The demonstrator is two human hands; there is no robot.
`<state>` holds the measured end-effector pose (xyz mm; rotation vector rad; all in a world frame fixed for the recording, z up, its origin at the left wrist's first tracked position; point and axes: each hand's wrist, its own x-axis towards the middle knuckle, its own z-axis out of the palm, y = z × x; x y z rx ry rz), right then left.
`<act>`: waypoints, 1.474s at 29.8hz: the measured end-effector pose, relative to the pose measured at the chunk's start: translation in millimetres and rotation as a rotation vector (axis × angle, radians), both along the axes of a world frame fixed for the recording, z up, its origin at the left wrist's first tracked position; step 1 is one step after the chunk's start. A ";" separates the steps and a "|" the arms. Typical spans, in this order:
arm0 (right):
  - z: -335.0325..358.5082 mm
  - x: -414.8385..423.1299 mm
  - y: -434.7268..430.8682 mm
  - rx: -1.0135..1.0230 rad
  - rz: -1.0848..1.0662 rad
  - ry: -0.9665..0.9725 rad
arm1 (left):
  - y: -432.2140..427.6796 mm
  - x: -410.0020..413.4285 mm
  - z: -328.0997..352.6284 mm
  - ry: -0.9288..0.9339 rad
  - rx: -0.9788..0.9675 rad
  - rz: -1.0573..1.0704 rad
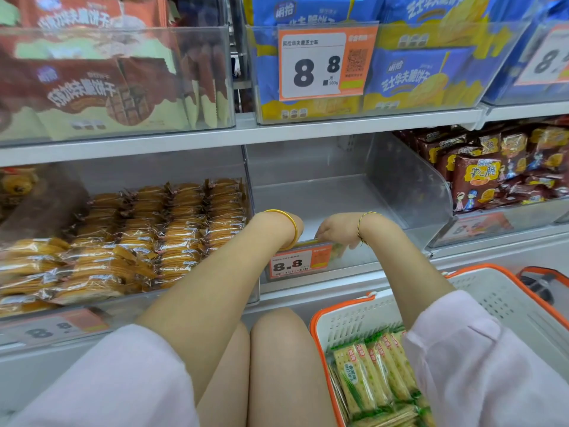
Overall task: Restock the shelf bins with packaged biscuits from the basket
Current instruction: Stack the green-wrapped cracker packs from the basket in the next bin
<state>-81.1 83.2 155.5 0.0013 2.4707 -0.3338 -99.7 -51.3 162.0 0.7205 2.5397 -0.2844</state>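
The clear middle bin (323,186) on the lower shelf has a bare floor. Both my forearms reach over its front rim. My left hand (297,224) bends down behind the wrist with the gold bangle, so its fingers are hidden. My right hand (334,229) curls down just inside the rim, and its fingers hold a pale green biscuit packet (338,251) seen dimly through the front wall. The white basket with an orange rim (338,306) stands at my lower right and holds several green-and-cream biscuit packets (369,374).
An 8.8 price tag (300,263) hangs on the bin's front. The left bin holds golden biscuit packs (160,229); the right bin holds brown snack bags (480,180). The shelf above carries bins of brown (92,94) and blue (415,78) biscuit bags. My knees (271,349) are below.
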 end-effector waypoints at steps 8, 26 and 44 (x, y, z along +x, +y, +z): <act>1.6 3.6 -2.4 0.069 -0.021 0.107 | -0.3 7.0 -1.9 0.118 0.033 -0.033; -8.9 147.9 30.2 -0.430 -0.492 1.058 | 7.8 109.6 -22.0 0.697 0.845 -0.283; -242.0 161.8 37.2 0.098 -0.711 -0.087 | 71.1 84.3 -145.7 -0.098 0.548 -0.163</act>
